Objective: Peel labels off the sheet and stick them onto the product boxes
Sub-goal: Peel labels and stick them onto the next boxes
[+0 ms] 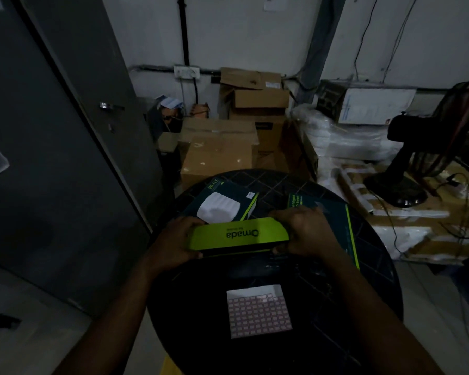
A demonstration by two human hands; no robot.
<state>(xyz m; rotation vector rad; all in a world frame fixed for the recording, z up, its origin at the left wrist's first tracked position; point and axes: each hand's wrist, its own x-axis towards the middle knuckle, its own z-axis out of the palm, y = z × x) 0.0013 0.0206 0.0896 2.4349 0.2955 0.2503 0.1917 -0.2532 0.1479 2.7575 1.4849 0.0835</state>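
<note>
Both hands hold a product box (238, 235) on its edge above the round black table (371, 288); its lime-green side reads "Omada", upside down to me. My left hand (173, 239) grips its left end and my right hand (305, 231) grips its right end. Behind it lie two more dark product boxes: a Wi-Fi box (222, 201) with a white device pictured, and a switch box (333, 212) partly under my right hand. A label sheet (259, 311) with rows of small red-edged labels lies flat on the table near me.
A grey door (52, 147) stands at the left. Brown cardboard cartons (220, 152) are stacked behind the table. At the right are white wrapped bundles (344, 139), a black fan (423, 152) on a taped carton, and loose cables.
</note>
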